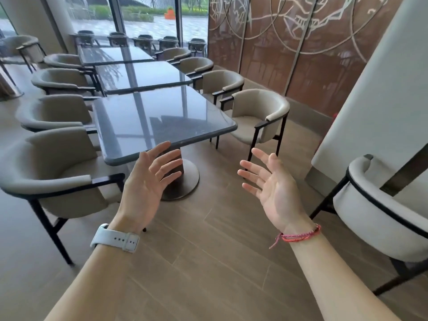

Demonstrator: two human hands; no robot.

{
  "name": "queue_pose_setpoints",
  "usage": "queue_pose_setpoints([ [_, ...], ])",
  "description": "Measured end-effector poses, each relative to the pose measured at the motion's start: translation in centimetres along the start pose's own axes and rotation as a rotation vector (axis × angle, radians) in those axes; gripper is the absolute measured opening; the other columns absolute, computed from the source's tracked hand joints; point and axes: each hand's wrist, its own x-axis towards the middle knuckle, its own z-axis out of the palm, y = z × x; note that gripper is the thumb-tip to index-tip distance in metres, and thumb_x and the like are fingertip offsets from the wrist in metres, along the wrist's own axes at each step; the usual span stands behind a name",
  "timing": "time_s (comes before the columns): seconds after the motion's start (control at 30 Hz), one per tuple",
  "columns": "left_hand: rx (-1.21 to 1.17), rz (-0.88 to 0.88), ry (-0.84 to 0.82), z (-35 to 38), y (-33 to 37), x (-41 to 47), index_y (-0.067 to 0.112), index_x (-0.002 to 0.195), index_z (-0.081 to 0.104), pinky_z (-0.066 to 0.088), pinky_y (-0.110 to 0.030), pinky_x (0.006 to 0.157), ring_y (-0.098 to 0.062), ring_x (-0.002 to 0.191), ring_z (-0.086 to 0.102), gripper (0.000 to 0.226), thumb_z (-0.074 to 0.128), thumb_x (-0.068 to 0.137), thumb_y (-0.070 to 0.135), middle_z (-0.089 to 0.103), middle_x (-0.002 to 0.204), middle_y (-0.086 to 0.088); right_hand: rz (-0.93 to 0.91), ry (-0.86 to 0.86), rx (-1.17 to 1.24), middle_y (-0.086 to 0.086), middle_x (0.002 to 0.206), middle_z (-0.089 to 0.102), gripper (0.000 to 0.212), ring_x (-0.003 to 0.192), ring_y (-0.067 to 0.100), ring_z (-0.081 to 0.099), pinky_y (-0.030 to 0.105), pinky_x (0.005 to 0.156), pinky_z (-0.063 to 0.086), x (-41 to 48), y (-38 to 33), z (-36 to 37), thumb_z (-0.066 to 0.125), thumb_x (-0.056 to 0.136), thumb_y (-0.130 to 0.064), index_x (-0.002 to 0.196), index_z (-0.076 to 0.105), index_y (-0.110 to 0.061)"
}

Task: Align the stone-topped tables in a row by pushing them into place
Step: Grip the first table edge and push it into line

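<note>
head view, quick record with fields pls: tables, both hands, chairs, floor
tables: three dark stone-topped, in a row running away from the camera: nearest table, middle table, far table
alignment: far table seems shifted left of the middle table
left hand: open, fingers spread, in the air before the nearest table's near edge, holding nothing; white watch on wrist
right hand: open, palm inward, holding nothing; red bracelet on wrist
chairs: beige armchairs along both sides
floor: wood-look planks
</note>
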Motion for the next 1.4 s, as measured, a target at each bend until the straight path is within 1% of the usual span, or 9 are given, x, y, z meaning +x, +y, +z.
queue_pose_setpoints([
  [0.07, 0.002, 0.004, 0.034, 1.1, -1.4, 2.9, 0.022, 0.141, 0.058, 0.045, -0.049, 0.113, -0.029, 0.133, 0.061, 0.061, 0.036, 0.098, 0.059, 0.066, 0.141, -0.009, 0.006, -0.018, -0.007, 0.007, 0.125, 0.071, 0.056, 0.118, 0.026, 0.066, 0.051, 0.107, 0.044, 3.4, -0.6, -1.5, 0.052, 0.085, -0.06, 0.13, 0.064, -0.03],
  [0.13, 0.008, -0.013, 0.052, 2.1, -2.5, 5.7, 0.021, 0.142, 0.057, 0.045, -0.049, 0.113, -0.029, 0.133, 0.061, 0.061, 0.033, 0.099, 0.057, 0.066, 0.141, -0.009, 0.028, -0.025, -0.003, 0.007, 0.125, 0.071, 0.056, 0.118, 0.026, 0.066, 0.05, 0.106, 0.044, 6.6, -1.0, -2.6, 0.052, 0.085, -0.06, 0.13, 0.064, -0.029],
  [0.23, 0.02, -0.019, 0.068, 3.0, -3.9, 9.4, 0.021, 0.144, 0.056, 0.044, -0.051, 0.114, -0.03, 0.134, 0.06, 0.062, 0.035, 0.099, 0.059, 0.065, 0.142, -0.009, 0.048, -0.045, -0.007, 0.007, 0.124, 0.071, 0.056, 0.117, 0.025, 0.067, 0.048, 0.104, 0.046, 10.8, -1.1, -3.7, 0.051, 0.085, -0.06, 0.131, 0.064, -0.029],
  [0.4, 0.002, -0.029, 0.08, 3.0, -5.9, 14.9, 0.026, 0.138, 0.062, 0.048, -0.046, 0.108, -0.03, 0.135, 0.059, 0.079, 0.066, 0.079, 0.079, 0.066, 0.141, -0.009, 0.085, -0.067, -0.016, 0.006, 0.125, 0.071, 0.058, 0.117, 0.023, 0.067, 0.045, 0.101, 0.048, 17.9, 0.1, -4.1, 0.049, 0.086, -0.061, 0.132, 0.063, -0.03],
  [0.5, -0.001, -0.029, 0.115, 1.5, -7.9, 18.7, 0.025, 0.138, 0.061, 0.044, -0.05, 0.113, -0.029, 0.134, 0.06, 0.059, 0.043, 0.096, 0.063, 0.066, 0.141, -0.009, 0.102, -0.074, -0.028, 0.006, 0.125, 0.071, 0.059, 0.117, 0.023, 0.067, 0.044, 0.1, 0.048, 22.5, 1.5, -3.8, 0.049, 0.085, -0.062, 0.133, 0.062, -0.029],
  [0.57, -0.008, -0.038, 0.148, 0.2, -9.1, 21.4, 0.025, 0.138, 0.06, 0.045, -0.05, 0.113, -0.029, 0.134, 0.06, 0.058, 0.034, 0.098, 0.058, 0.067, 0.14, -0.008, 0.112, -0.071, -0.036, 0.007, 0.125, 0.071, 0.06, 0.118, 0.024, 0.067, 0.044, 0.099, 0.048, 25.8, 2.3, -3.3, 0.049, 0.086, -0.062, 0.134, 0.062, -0.029],
  [0.8, -0.009, -0.075, 0.217, -5.0, -11.3, 32.6, 0.026, 0.137, 0.06, 0.048, -0.045, 0.109, -0.027, 0.131, 0.062, 0.058, 0.033, 0.097, 0.058, 0.067, 0.14, -0.006, 0.178, -0.065, -0.045, 0.01, 0.127, 0.07, 0.062, 0.119, 0.026, 0.066, 0.046, 0.101, 0.048, 38.0, 5.2, 0.8, 0.041, 0.091, -0.065, 0.135, 0.062, -0.027],
  [1.0, 0.01, -0.107, 0.254, -8.3, -12.8, 40.2, 0.026, 0.138, 0.059, 0.049, -0.044, 0.109, -0.027, 0.132, 0.062, 0.058, 0.032, 0.097, 0.058, 0.066, 0.141, -0.006, 0.245, -0.08, -0.06, 0.008, 0.126, 0.07, 0.052, 0.119, 0.024, 0.066, 0.047, 0.105, 0.046, 45.8, 7.3, 3.8, 0.037, 0.099, -0.06, 0.132, 0.063, -0.029],
  [1.4, 0.078, -0.139, 0.374, -7.3, -16.7, 46.6, 0.023, 0.138, 0.059, 0.049, -0.047, 0.109, -0.026, 0.13, 0.063, 0.059, 0.035, 0.096, 0.057, 0.067, 0.138, -0.007, 0.303, -0.206, -0.119, 0.005, 0.127, 0.069, 0.058, 0.117, 0.021, 0.067, 0.045, 0.104, 0.048, 56.5, 9.0, 2.6, 0.046, 0.085, -0.066, 0.129, 0.064, -0.033],
])
